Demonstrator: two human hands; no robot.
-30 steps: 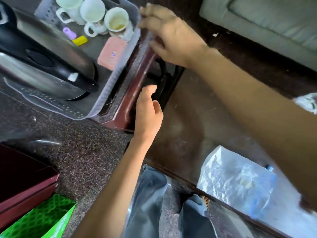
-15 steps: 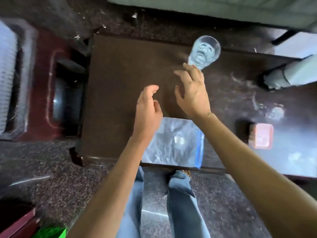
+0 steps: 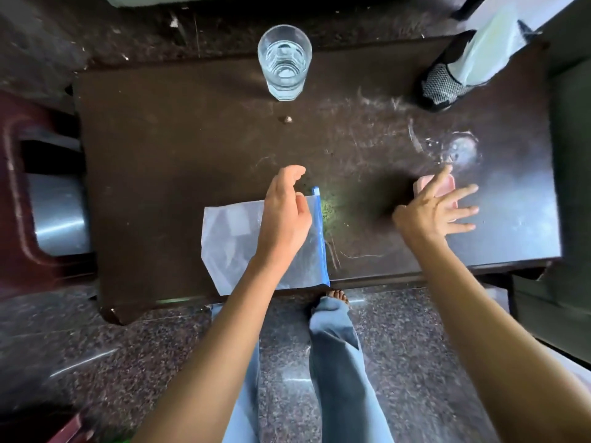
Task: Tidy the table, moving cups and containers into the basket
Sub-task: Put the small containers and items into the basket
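Reference landmark: the zip bag (image 3: 236,238), one clear pouch with a blue zip strip, lying flat at the near edge of the table (image 3: 166,161).

Nearest to me, below the zip bag, I count two legs (image 3: 339,356) in blue jeans and one bare foot (image 3: 335,295) on the speckled floor (image 3: 96,346).

I count two hands. The left hand (image 3: 284,215) hovers over the right half of the zip bag, fingers loosely curled, holding nothing. The right hand (image 3: 431,209) is well to the right of the zip bag, fingers spread and straight, gripping nothing. Its index finger lies across one pink container (image 3: 447,187), a flat rounded box resting on the table. I cannot tell whether the fingers touch it.

Beyond the zip bag I count one small pale speck (image 3: 287,119) on the table top. Farther still, at the far edge, stands one upright glass (image 3: 284,62), clear and part-filled with water. Far and to the right of the zip bag stands one black mesh holder (image 3: 439,87) with pale plastic in it.
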